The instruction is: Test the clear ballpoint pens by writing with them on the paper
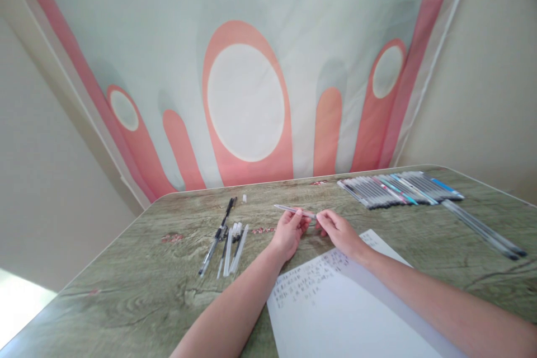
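My left hand and my right hand meet over the middle of the table, both pinching a thin clear pen that points to the far left. The left fingers grip its middle. The right fingertips close on its near end. A white sheet of paper with small handwriting lies under my right wrist.
Several loose pens and pen parts lie left of my hands. A neat row of many pens sits at the far right, with two long clear ones beside it. The green wood-grain table stands against a pink and pale cloth backdrop.
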Motion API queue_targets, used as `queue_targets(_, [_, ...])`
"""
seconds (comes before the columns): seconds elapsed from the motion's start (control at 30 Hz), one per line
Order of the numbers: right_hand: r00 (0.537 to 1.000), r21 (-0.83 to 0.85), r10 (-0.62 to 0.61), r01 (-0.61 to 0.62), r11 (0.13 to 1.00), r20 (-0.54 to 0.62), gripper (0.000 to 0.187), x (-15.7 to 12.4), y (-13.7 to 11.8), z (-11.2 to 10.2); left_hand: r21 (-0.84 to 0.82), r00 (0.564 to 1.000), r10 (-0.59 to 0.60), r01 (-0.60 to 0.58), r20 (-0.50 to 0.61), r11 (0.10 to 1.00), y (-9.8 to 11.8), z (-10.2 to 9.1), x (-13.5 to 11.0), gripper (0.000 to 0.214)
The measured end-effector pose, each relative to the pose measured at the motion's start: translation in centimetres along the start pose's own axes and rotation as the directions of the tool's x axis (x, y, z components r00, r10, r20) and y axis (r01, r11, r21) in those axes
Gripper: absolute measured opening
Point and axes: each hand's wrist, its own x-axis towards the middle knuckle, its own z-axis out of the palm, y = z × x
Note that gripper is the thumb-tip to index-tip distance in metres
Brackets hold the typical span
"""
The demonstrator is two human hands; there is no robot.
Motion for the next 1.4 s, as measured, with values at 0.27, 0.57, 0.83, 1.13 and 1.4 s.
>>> queue_targets(0.27, [0.999, -0.058, -0.025, 0.027, 0.998, 0.034, 0.037, 0.0, -0.1, -0.2, -0.002, 1.0, 0.0, 0.0, 0.005, 1.0, 0.0, 0.0, 0.0, 0.024])
queue_targets(0.57, [0.999, -0.062, -0.036, 0.037, 0.997, 0.012, 0.03, 0.0, 0.0, -0.2, 0.02, 1.0, 0.014, -0.014, 0.014, 1.0, 0.0, -0.1, 0.0, 0.024])
queue_targets(0.83, [0.999, 0.033, 0.031, -0.032, 0.999, 0.032, 0.037, 0.0, -0.4, -0.2, 0.028, 0.999, 0.019, -0.02, 0.027, 0.999, -0.1, -0.1, 0.0, 0.025])
queue_targets(1.13, [0.999, -0.038, -0.028, 0.029, 0.999, 0.039, 0.033, 0.0, -0.1, -0.4, 0.105, 0.996, 0.06, -0.067, 0.067, 0.992, -0.2, -0.1, 0.0, 0.028])
queue_targets(1.4, [0.999, 0.118, 0.033, -0.037, 0.992, 0.041, 0.037, 0.1, 0.4, -0.2, 0.136, 0.995, 0.064, -0.073, 0.075, 0.988, -0.1, 0.2, -0.3, 0.03])
